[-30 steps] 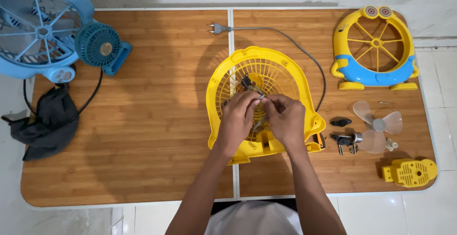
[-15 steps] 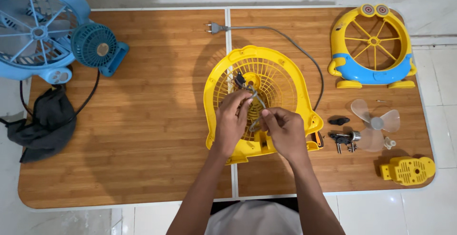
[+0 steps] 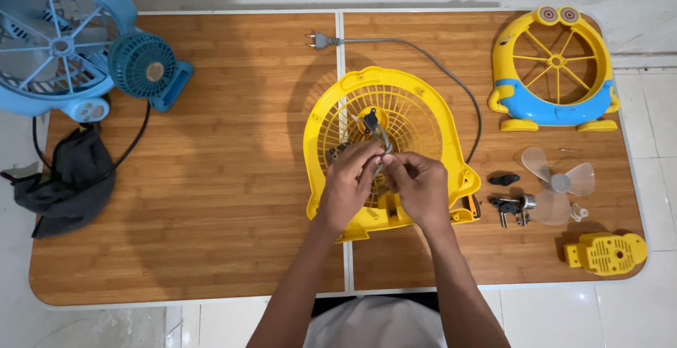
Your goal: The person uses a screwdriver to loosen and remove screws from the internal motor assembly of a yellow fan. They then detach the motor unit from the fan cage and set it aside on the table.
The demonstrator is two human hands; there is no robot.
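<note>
A yellow fan housing (image 3: 423, 119) with a round grille lies flat in the middle of the wooden table (image 3: 233, 200). Both my hands meet over its lower half. My left hand (image 3: 347, 182) and my right hand (image 3: 417, 186) pinch a thin grey wire (image 3: 374, 128) that rises from the grille and ends in a small dark part. The grey power cord (image 3: 451, 80) runs from the housing to a plug (image 3: 319, 39) at the table's far edge.
A yellow-and-blue front grille (image 3: 553, 69) stands at the far right. A clear fan blade (image 3: 557, 182), small dark parts (image 3: 509, 203) and a yellow cover (image 3: 606, 253) lie at the right. A blue fan (image 3: 63, 45) and dark cloth (image 3: 67, 182) are at the left.
My hands have drawn close together again over the grille after parting slightly, and the wire stays pinched between them. The view has shifted a little.
</note>
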